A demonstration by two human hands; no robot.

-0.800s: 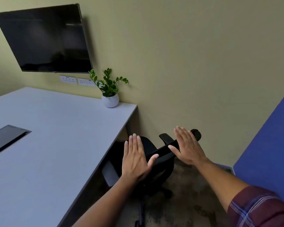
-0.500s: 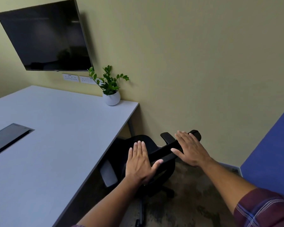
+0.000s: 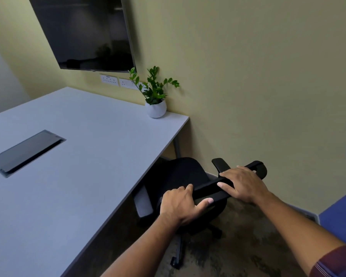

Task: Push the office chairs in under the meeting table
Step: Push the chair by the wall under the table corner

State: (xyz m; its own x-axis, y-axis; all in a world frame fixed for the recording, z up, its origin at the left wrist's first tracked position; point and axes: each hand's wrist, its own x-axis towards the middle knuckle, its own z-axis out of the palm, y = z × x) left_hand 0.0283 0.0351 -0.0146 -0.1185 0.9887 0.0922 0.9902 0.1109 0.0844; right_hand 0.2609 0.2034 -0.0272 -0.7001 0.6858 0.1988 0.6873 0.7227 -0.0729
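A black office chair (image 3: pixel 178 176) stands at the right side of the pale grey meeting table (image 3: pixel 78 156), close to the far corner, its seat partly under the table edge. My left hand (image 3: pixel 181 204) is curled over the left end of the chair's backrest top. My right hand (image 3: pixel 244 182) grips the same top bar further right, fingers wrapped over it. One armrest (image 3: pixel 143 202) shows under the table edge, the other (image 3: pixel 221 164) beyond my right hand. The chair's wheeled base (image 3: pixel 178 254) shows on the floor below.
A white pot with a green plant (image 3: pixel 155 100) stands on the table's far corner. A dark cable hatch (image 3: pixel 26 152) lies in the tabletop. A black screen (image 3: pixel 84 33) hangs on the yellow wall. A blue panel (image 3: pixel 342 216) stands at the right.
Both hands went from flat with fingers stretched above the backrest to closed around its top bar. The view has shifted right and down, closer to the chair.
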